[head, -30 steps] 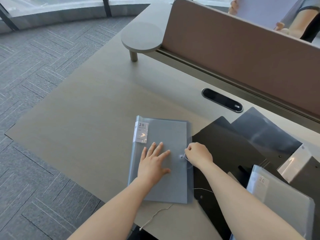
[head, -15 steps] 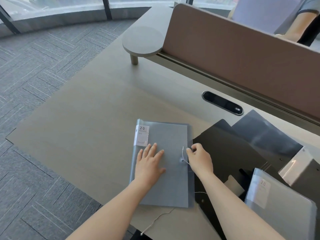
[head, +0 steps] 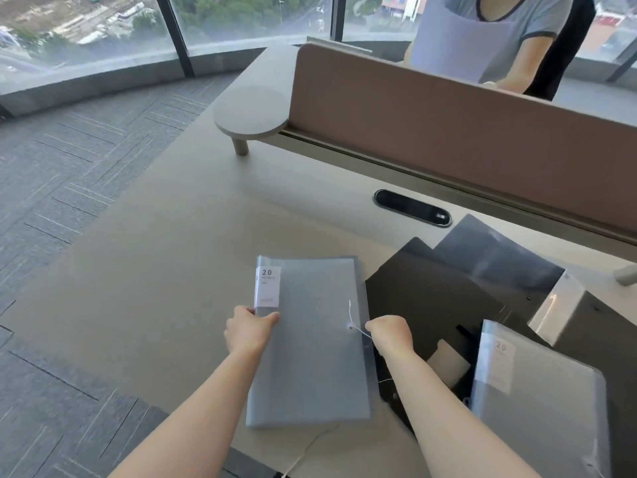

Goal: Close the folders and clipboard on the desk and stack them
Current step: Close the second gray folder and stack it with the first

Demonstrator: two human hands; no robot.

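Closed grey folder point(head: 310, 343) flat on desk point(head: 155, 270): left hand point(head: 249, 329) grips its spine edge; right hand point(head: 391, 334) pinches the white string point(head: 355, 322).

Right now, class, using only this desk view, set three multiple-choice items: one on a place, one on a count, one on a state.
1. Where does the black folder lie relative to the grey string-tie folder?
A. to its right
B. to its left
C. under the round shelf

2. How many white "20" labels show?
A. one
B. two
C. four

3. How is the grey string-tie folder?
A. standing upright
B. open
C. closed flat

Answers: 1 A, it spreads beside the right hand. 2 B, one label by the left hand, one on the clear folder. 3 C, its cover lies flat on the desk.
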